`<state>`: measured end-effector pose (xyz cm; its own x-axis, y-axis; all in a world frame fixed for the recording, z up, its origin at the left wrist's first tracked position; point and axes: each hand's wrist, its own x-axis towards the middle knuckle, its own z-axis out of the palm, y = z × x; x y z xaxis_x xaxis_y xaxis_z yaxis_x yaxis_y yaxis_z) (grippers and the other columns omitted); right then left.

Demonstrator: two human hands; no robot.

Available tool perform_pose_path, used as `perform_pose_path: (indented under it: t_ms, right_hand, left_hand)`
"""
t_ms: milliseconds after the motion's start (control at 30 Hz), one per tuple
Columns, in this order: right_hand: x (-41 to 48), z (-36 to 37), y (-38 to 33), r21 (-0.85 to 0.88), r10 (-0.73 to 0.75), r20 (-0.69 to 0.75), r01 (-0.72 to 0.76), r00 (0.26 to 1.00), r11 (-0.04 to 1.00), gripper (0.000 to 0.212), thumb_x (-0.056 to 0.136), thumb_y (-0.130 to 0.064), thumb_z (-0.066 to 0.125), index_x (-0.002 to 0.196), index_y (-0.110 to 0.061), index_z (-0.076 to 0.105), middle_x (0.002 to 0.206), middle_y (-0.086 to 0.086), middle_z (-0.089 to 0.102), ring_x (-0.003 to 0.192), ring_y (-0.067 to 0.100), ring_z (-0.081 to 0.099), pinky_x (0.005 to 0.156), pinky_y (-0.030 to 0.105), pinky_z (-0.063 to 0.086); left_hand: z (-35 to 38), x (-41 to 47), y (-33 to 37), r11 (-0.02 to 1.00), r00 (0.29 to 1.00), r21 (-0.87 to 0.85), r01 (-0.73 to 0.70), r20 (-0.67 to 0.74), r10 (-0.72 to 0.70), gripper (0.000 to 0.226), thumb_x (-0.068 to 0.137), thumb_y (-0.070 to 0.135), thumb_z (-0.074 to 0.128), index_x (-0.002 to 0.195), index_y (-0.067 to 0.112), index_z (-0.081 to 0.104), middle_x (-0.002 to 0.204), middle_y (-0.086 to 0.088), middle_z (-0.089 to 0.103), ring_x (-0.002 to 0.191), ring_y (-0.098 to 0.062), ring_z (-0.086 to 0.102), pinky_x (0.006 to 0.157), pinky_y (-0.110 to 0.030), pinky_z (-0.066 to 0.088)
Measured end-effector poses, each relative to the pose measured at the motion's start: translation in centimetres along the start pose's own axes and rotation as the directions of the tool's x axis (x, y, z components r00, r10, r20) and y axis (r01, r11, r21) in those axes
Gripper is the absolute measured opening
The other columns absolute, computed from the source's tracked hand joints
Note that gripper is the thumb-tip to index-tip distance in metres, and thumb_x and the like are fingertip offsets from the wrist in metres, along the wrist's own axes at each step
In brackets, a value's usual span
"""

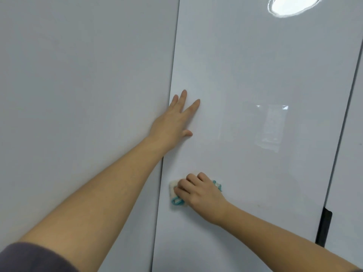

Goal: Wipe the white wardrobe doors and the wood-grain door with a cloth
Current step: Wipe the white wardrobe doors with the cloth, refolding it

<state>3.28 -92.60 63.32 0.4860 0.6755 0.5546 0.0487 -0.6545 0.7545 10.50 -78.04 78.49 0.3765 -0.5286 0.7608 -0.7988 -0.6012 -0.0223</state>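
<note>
1. Cloth point(176, 202): small, white with teal trim, bunched under the right hand point(200, 193). It sits low on the middle white wardrobe door point(255, 75), just beside that door's left edge.
2. Right hand: fingers curled over the cloth, gripping it and pressing it flat to the panel.
3. Left hand point(174, 118): released, fingers straight and spread, palm flat on the same door above the cloth, near the seam with the left wardrobe door point(78, 75).
4. Handling, cloth: looks soft, light and limp, so it will fold or slip out if only pinched. Best held wadded under the palm and fingers, as it is now.
5. Handling, door: glossy, stiff and likely slippery; a lamp reflection point(292, 4) shows the sheen. The hinged panel may swing under pressure, so the flat left hand probably steadies it. Bare skin may leave smudges there.
6. Black handle point(324, 226) at the door's right edge is the likely spot to pull it open.
7. Right wardrobe door point(353, 154) is partly in view; the wood-grain door is not visible.
</note>
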Motion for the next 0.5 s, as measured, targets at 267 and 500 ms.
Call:
perform_pose_path:
  t_ms: [267, 500]
  right_hand:
    - [7.7, -0.3, 2.7, 0.091, 0.32, -0.19, -0.308, 0.928, 0.947, 0.025, 0.079, 0.001, 0.049, 0.088, -0.008, 0.07, 0.087, 0.006, 0.064, 0.072, 0.026, 0.052, 0.059, 0.033, 0.034]
    - [3.4, 1.8, -2.6, 0.058, 0.118, -0.043, -0.116, 0.992, 0.992, 0.021, 0.082, -0.006, 0.05, 0.091, -0.01, 0.069, 0.09, 0.004, 0.061, 0.074, 0.023, 0.049, 0.06, 0.033, 0.031]
  left_hand:
    - [0.0, 0.9, -1.7, 0.993, 0.992, -0.029, -0.112, -0.055, 0.111, 0.067, 0.098, -0.003, 0.042, 0.152, 0.032, 0.022, 0.163, -0.003, -0.001, 0.149, -0.02, 0.005, 0.103, -0.028, 0.038]
    - [-0.6, 0.4, -1.6, 0.995, 0.996, -0.038, -0.09, 0.014, 0.091, 0.067, 0.099, 0.007, 0.047, 0.153, 0.032, 0.015, 0.162, -0.002, -0.01, 0.149, -0.019, -0.003, 0.107, -0.034, 0.037]
